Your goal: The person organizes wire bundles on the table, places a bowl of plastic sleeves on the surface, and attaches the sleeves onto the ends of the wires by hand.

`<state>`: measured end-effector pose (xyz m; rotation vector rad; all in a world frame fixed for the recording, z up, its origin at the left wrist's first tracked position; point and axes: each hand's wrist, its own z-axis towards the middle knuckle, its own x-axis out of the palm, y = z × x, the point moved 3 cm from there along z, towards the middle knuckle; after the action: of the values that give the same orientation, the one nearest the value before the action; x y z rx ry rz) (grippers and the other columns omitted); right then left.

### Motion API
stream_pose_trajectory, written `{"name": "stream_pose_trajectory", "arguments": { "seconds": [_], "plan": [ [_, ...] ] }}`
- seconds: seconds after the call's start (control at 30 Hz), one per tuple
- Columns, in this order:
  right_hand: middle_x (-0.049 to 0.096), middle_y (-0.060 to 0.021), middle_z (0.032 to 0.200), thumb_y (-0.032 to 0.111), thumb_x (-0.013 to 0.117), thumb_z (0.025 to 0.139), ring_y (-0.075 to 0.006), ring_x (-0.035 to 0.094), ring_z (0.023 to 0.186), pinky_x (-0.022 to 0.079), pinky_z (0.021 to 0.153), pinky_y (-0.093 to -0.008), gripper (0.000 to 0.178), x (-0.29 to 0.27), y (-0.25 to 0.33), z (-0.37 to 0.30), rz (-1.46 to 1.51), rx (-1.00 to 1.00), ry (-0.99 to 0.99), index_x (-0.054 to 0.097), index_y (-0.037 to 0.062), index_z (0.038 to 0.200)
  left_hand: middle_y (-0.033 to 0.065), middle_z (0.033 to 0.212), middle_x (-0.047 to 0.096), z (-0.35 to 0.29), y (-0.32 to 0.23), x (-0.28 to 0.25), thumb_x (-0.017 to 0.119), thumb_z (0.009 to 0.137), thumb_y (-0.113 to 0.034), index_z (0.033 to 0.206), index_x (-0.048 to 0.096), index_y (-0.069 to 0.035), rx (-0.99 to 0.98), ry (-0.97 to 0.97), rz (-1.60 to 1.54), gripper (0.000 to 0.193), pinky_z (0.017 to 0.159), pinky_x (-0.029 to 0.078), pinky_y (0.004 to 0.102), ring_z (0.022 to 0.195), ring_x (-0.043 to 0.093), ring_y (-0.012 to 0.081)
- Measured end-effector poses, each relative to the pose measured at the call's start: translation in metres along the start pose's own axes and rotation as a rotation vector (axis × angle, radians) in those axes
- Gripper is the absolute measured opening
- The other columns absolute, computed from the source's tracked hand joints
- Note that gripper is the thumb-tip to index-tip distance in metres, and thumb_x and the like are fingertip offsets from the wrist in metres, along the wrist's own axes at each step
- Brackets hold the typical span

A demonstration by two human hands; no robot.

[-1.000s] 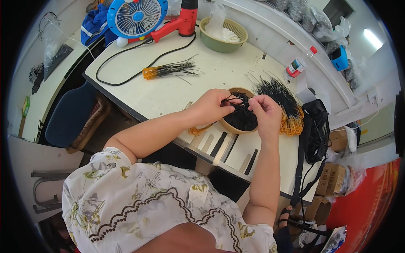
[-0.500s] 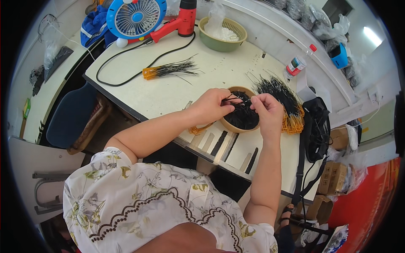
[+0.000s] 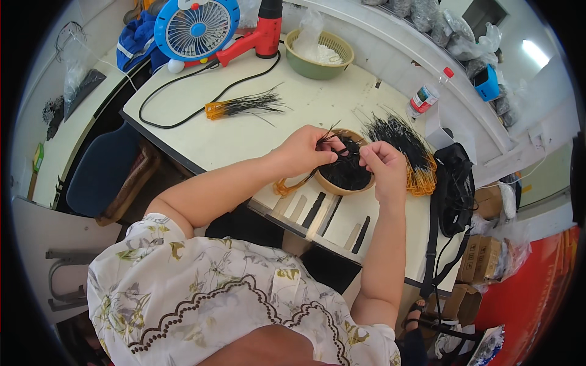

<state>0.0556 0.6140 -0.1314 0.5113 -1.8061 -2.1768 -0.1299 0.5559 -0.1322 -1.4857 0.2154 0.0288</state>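
Note:
My left hand point(image 3: 308, 150) is closed on a few thin black wires above the left side of a round tan bowl point(image 3: 345, 191). Orange end pieces point(image 3: 284, 188) hang from these wires beside the bowl, to its left. Small black pieces point(image 3: 349, 174) fill the bowl. Over the bowl's right side, my right hand point(image 3: 384, 163) pinches thumb to fingertips; what it grips is too small to make out. A large bundle of black wires with orange ends point(image 3: 408, 146) lies just beyond it. A smaller, similar bundle point(image 3: 244, 105) lies farther left.
Behind stand a blue fan point(image 3: 196, 30), a red heat gun point(image 3: 265, 33) with its cord on the table, and a green basket point(image 3: 320, 68). A bottle point(image 3: 422, 100) and a black bag point(image 3: 455, 189) are at right. Flat strips point(image 3: 314, 209) lie at the front edge.
The wire ends by my left hand now stick up higher over the bowl. My right hand stays pinched close beside it. The whole view has shifted slightly.

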Motion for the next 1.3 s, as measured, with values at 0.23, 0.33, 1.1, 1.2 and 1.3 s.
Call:
{"name": "stream_pose_trajectory", "arguments": {
  "seconds": [0.23, 0.33, 1.1, 1.2, 1.3],
  "plan": [
    [0.061, 0.0001, 0.074, 0.006, 0.064, 0.085, -0.0057, 0.054, 0.067, 0.04, 0.062, -0.0187, 0.005, 0.003, 0.011, -0.006, 0.066, -0.107, -0.061, 0.062, 0.0022, 0.082, 0.0014, 0.087, 0.065, 0.01, -0.014, 0.005, 0.066, 0.08, -0.002, 0.099, 0.064, 0.001, 0.035, 0.033, -0.033, 0.02, 0.075, 0.047, 0.0226, 0.078, 0.054, 0.0054],
    [0.061, -0.0003, 0.074, 0.006, 0.064, 0.084, -0.006, 0.054, 0.067, 0.041, 0.063, -0.0187, 0.004, 0.007, 0.008, -0.006, 0.055, -0.086, -0.049, 0.062, 0.0021, 0.083, 0.0025, 0.083, 0.064, 0.017, -0.011, 0.008, 0.068, 0.079, -0.004, 0.096, 0.063, 0.001, 0.041, 0.03, -0.087, 0.019, 0.069, 0.046, 0.0215, 0.074, 0.054, 0.0063],
    [0.063, -0.012, 0.077, 0.001, 0.066, 0.068, -0.0301, 0.061, 0.075, 0.047, 0.068, -0.0402, 0.012, 0.029, 0.005, -0.006, -1.088, -0.292, 0.062, 0.065, 0.0033, 0.08, -0.0012, 0.074, 0.058, 0.014, 0.02, -0.013, 0.07, 0.075, -0.003, 0.085, 0.059, -0.005, 0.003, -0.053, -0.233, 0.014, 0.059, 0.042, 0.0189, 0.065, 0.051, 0.0048],
    [0.063, -0.0116, 0.077, 0.0, 0.065, 0.068, -0.0301, 0.061, 0.075, 0.047, 0.068, -0.0404, 0.012, 0.02, -0.005, -0.002, -0.806, -0.231, -0.04, 0.064, 0.0031, 0.08, -0.002, 0.074, 0.057, 0.014, 0.019, -0.012, 0.07, 0.076, -0.003, 0.084, 0.059, -0.005, 0.056, -0.068, -0.108, 0.013, 0.063, 0.044, 0.0197, 0.068, 0.051, 0.0048],
    [0.062, -0.0115, 0.076, -0.001, 0.064, 0.068, -0.0303, 0.061, 0.073, 0.047, 0.067, -0.0397, 0.014, 0.021, -0.003, -0.004, -0.993, -0.326, 0.016, 0.064, 0.0024, 0.081, -0.0026, 0.075, 0.056, 0.014, 0.018, -0.011, 0.069, 0.076, -0.003, 0.083, 0.059, -0.004, 0.071, -0.076, -0.08, 0.013, 0.063, 0.043, 0.0195, 0.069, 0.05, 0.0043]
  ]
}}
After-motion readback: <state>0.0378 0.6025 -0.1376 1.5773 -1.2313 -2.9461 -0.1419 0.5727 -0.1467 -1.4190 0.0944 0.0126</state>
